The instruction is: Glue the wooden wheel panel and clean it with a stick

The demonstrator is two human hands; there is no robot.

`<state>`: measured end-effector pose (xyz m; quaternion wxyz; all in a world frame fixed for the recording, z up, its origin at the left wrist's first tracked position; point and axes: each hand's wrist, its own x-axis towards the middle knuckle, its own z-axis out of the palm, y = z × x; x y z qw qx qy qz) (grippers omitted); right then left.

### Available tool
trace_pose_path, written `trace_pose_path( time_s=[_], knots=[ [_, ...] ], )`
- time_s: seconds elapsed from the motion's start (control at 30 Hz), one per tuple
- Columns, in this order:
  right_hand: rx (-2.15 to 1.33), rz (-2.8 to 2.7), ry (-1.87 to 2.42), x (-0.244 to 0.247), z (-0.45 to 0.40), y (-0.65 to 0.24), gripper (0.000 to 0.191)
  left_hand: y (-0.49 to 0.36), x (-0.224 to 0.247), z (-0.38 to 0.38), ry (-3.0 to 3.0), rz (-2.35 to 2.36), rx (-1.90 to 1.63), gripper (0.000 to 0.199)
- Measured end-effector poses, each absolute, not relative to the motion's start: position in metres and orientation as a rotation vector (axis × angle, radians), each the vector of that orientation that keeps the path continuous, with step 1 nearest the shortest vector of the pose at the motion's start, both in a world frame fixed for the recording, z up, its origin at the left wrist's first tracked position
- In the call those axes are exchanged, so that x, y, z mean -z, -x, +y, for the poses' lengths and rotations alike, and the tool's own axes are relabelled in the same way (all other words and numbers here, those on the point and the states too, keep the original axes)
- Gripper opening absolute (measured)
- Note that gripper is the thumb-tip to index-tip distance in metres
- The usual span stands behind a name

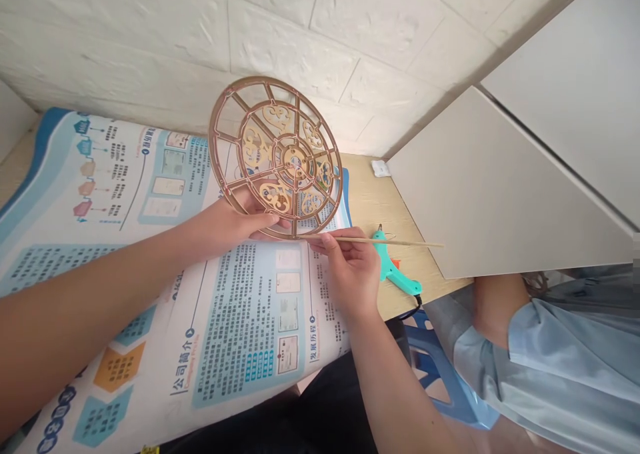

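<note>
My left hand grips the lower left rim of a round openwork wooden wheel, its thumb lying along the front. The wheel is tilted up off the table and has concentric rings, spokes and pale scroll-shaped inlays round a hub. Between the thumb and fingers of my right hand is a thin wooden strip, pointing out to the right. The strip's left end meets the wheel's bottom rim; whether it is fixed there I cannot tell.
A turquoise glue gun lies on the wooden table right of my right hand. Printed sheet covers much of the table. A white panel stands at the right. Another person's sleeve and a blue stool are beyond.
</note>
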<state>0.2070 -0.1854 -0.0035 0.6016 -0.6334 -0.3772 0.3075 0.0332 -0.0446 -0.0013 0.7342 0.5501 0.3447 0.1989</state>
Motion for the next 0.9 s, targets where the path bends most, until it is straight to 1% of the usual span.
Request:
trace_pose_path(
  time_s=[0.13, 0.27, 0.4, 0.5, 0.67, 0.9],
  knots=[
    [-0.733, -0.852, 1.431, 0.0018, -0.1849, -0.2069, 0.015, -0.0328, 0.002, -0.0442, -1.24, 0.759, -0.431, 0.048],
    [-0.731, -0.861, 1.407, 0.0035, -0.186, -0.2065, 0.017, -0.0317, 0.0036, -0.0437, -1.233, 0.768, -0.398, 0.045],
    [-0.72, -0.875, 1.458, 0.0054, -0.1869, -0.2066, 0.021, -0.0311, 0.0044, -0.0439, -1.201, 0.756, -0.417, 0.049],
    [-0.713, -0.879, 1.468, 0.0059, -0.1867, -0.2068, 0.021, -0.0313, 0.0045, -0.0441, -1.207, 0.739, -0.438, 0.051],
    [-0.712, -0.876, 1.48, 0.006, -0.1854, -0.2069, 0.02, -0.0307, 0.0053, -0.0441, -1.233, 0.802, -0.424, 0.043],
    [-0.749, -0.85, 1.484, 0.0029, -0.1824, -0.2055, 0.02, -0.0308, 0.0048, -0.0445, -1.253, 0.835, -0.435, 0.054]
  ],
)
